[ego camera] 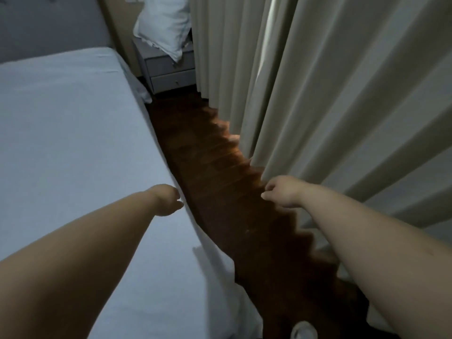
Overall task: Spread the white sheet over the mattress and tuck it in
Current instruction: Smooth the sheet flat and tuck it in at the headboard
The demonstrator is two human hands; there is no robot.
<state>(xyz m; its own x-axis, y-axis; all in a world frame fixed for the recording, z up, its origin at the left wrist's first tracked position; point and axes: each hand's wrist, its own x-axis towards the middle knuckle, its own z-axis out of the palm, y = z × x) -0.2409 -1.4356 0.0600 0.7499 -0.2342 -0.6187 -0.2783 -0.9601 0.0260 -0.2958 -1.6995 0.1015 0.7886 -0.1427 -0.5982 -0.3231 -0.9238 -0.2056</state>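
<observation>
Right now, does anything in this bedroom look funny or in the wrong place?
Yes. A white pillow sits propped on the grey nightstand instead of the bed, and the white sheet hangs loose down the mattress side, not tucked.

Both forearms are bare, with a pale shoe point(302, 331) on one foot.

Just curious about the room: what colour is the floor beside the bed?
Dark reddish-brown wood floor, seen best in the head view.
</observation>
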